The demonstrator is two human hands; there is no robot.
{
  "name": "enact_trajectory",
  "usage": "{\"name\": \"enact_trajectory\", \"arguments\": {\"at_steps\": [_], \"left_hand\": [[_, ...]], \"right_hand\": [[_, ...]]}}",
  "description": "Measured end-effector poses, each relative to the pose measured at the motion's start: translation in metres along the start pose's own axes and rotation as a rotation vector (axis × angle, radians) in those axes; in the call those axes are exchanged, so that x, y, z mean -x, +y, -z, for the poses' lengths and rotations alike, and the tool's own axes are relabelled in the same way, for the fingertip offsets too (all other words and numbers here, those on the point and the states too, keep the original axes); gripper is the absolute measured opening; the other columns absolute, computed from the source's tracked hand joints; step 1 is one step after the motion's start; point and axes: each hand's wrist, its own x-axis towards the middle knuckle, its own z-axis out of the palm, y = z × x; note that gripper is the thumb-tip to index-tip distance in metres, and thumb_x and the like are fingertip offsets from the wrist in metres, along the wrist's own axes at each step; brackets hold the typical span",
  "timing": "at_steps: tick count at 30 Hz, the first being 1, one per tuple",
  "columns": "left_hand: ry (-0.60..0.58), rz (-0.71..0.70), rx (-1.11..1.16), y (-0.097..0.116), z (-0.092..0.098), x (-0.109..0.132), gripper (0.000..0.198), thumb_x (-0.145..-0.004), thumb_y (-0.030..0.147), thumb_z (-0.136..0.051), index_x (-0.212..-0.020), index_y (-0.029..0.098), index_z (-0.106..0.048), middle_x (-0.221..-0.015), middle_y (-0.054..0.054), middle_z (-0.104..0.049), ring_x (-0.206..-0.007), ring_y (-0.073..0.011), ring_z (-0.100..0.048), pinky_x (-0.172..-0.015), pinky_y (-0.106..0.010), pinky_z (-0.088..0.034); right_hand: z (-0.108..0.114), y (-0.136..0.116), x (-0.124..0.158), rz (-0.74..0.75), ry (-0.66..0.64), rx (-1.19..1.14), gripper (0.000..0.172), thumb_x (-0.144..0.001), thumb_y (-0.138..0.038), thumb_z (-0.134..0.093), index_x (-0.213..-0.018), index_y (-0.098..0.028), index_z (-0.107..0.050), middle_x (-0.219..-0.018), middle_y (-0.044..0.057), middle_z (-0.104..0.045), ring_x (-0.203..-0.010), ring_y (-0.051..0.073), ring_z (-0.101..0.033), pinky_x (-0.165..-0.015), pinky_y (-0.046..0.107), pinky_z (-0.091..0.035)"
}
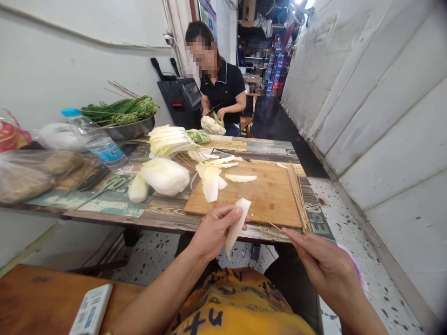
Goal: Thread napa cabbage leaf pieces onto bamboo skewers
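Note:
My left hand (pixel 213 230) is closed on a white strip of cabbage stalk (pixel 237 225), held upright just off the table's near edge. My right hand (pixel 323 263) pinches a thin bamboo skewer (pixel 267 221) whose tip points left toward the strip. Both hands hover in front of the wooden cutting board (pixel 268 197), which carries more cut cabbage pieces (pixel 211 179) and a bundle of skewers (pixel 298 195) along its right side.
Cabbage chunks (pixel 164 176), stacked leaves (pixel 169 139), a water bottle (pixel 99 144), a metal bowl of greens (pixel 129 128) and plastic bags (pixel 28 172) crowd the table's left. Another person (pixel 220 88) works on cauliflower at the far end. A wall runs along the right.

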Motion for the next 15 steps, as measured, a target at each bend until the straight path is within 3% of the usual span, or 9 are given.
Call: {"name": "enact_trajectory", "arguments": {"at_steps": [15], "left_hand": [[0.024,-0.042,-0.098,0.0006,0.0024,-0.0008,0.026,-0.068,0.041,-0.076,-0.072,0.015,-0.074,-0.068,-0.004,-0.070,-0.057,-0.0098,-0.056,-0.058,-0.021,-0.044]], "right_hand": [[0.0022,-0.0011,0.0037,-0.004,-0.017,0.006,0.031,-0.091,-0.010,-0.047,-0.115,-0.018,-0.065,-0.079,0.005,-0.069,-0.066,0.014,-0.066,-0.058,0.023,-0.051]]}}
